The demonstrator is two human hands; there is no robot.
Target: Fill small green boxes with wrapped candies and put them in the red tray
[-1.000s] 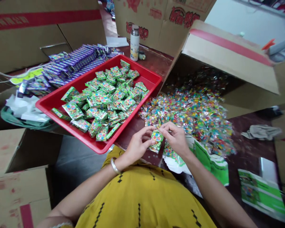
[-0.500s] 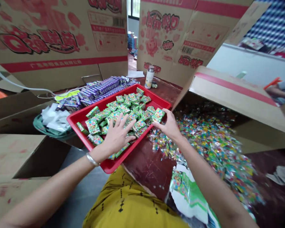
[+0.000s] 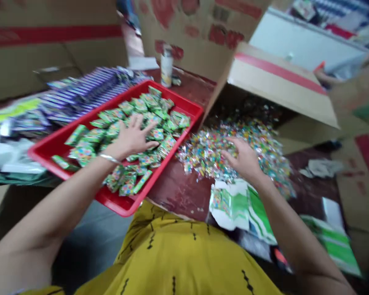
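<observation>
My left hand lies flat, fingers spread, on the pile of small green boxes in the red tray. It wears a silver bangle. My right hand hovers, fingers apart and empty, over the heap of small colourful wrapped sweets that spills onto the dark red table from a tipped cardboard box. Flat green-and-white box blanks lie just below that hand. The picture is blurred by motion.
Rows of purple boxes lie behind the tray. A white flask stands at the back. Large cardboard cartons wall in the table. More green blanks and a crumpled cloth lie at the right.
My right hand has left the tray, no longer holds the green box, and has moved right over the sweets. My left hand still rests on the boxes in the tray. The view dropped.
</observation>
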